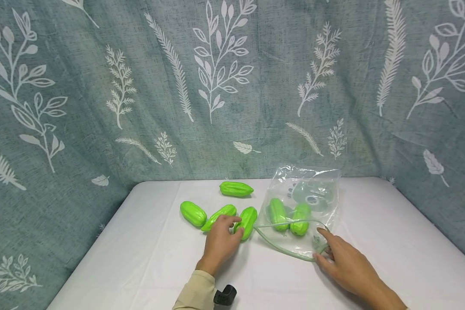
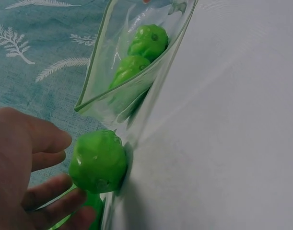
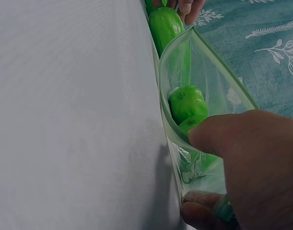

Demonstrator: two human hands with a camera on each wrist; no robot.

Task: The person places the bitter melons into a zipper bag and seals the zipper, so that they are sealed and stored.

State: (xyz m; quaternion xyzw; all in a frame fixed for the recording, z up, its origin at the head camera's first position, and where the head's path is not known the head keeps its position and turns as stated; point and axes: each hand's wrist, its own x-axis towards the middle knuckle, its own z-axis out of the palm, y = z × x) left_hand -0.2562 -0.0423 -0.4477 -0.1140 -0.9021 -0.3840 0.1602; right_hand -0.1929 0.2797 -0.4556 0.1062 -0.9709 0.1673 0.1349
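Observation:
My left hand point(image 1: 221, 241) reaches over a light-green, ridged, elongated vegetable point(image 1: 249, 217), thumb and fingers spread on either side. In the left wrist view that vegetable point(image 2: 99, 160) shows its blunt end beside the fingertips, not gripped. To the right lies a clear zip bag point(image 1: 273, 189) with a green-edged mouth, held open. Inside it are two similar vegetables point(image 1: 278, 213). My right hand point(image 1: 346, 262) holds the right end of the bag's mouth between thumb and fingers; the right wrist view shows the thumb on the bag's rim point(image 3: 171, 122).
More green vegetables lie left of the bag: one close to the left hand point(image 1: 226, 211), one farther left point(image 1: 193, 213), one at the back point(image 1: 236, 189). The white table point(image 1: 151, 258) meets a leaf-patterned blue-green curtain point(image 1: 271, 129) behind and at both sides.

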